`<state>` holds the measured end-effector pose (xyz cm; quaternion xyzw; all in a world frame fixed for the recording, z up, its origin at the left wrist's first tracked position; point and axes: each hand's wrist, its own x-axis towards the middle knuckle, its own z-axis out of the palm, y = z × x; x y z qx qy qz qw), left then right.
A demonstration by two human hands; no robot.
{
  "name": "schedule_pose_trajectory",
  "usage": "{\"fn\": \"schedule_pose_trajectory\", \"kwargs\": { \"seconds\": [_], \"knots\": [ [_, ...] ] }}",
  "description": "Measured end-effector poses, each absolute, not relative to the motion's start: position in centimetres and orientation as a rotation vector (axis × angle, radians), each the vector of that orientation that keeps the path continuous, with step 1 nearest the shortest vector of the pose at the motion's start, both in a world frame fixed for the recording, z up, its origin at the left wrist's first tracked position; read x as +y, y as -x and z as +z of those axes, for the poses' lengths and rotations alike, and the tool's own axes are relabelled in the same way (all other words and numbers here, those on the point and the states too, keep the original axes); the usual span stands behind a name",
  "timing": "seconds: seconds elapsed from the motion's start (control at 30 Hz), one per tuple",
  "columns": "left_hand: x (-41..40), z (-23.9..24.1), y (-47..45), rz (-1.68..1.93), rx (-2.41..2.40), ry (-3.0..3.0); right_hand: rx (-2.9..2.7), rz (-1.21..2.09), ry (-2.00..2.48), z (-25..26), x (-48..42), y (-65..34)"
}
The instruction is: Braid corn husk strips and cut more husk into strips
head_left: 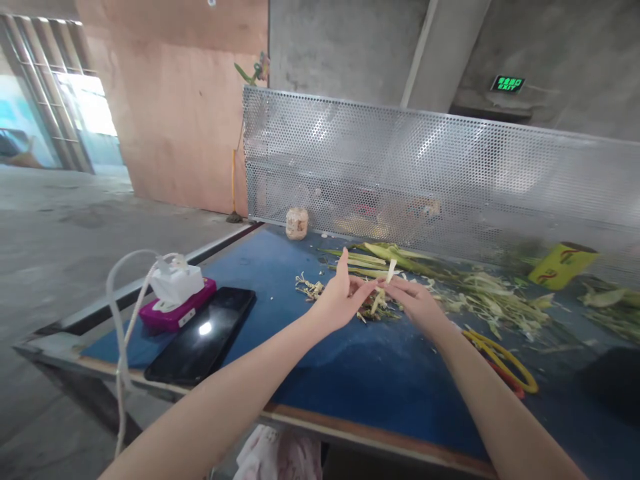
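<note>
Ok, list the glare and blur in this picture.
In the head view, a white glare spot sits on the phone, the opening at far left is washed out, bright patches streak the perforated panel; same view, the left hand, right hand and pale strip look slightly soft.

Left hand [336, 301], right hand [416, 303] — pale strip [391, 269] sits between.

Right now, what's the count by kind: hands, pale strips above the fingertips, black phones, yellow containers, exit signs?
Hands, left hand and right hand: 2
Pale strip: 1
Black phone: 1
Yellow container: 1
Exit sign: 1
Total: 6
</note>
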<state>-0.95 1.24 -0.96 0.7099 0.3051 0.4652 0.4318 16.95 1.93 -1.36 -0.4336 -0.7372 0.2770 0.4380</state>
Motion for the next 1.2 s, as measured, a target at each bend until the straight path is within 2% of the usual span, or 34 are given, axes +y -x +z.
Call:
{"fn": "schedule_pose_trajectory", "kwargs": {
  "seconds": [0.1, 0.27, 0.43, 0.63, 0.8, 1.0, 1.2],
  "knots": [
    [1.1, -1.2, 0.7, 1.097, 0.636, -1.642, -1.825, 0.648, 1.025, -1.7, 2.0, -16.8],
    [0.9, -1.2, 0.5, 1.263, 0.583, -1.622, -1.692, 0.7, 0.972, -1.8, 2.0, -16.1],
    [1.3, -1.2, 0.4, 1.296, 0.591, -1.708, -1.537, 0.836, 0.935, -1.7, 2.0, -15.4],
    [1.5, -1.5, 0.7, 1.245, 0.763, -1.943, -1.612, 0.755, 1.119, -0.9, 1.2, -15.1],
    [0.9, -0.9, 0.9, 1.125, 0.766, -2.158, -1.615, 0.759, 1.086, -0.8, 0.9, -14.9],
    [1.1, -1.1, 0.6, 1.115, 0.695, -1.893, -1.76, 1.015, 0.973, -0.4, 0.4, -14.4],
    [1.2, -1.0, 0.3, 1.034, 0.65, -1.573, -1.734, 0.972, 0.991, -0.6, 0.4, -14.5]
  ]
}}
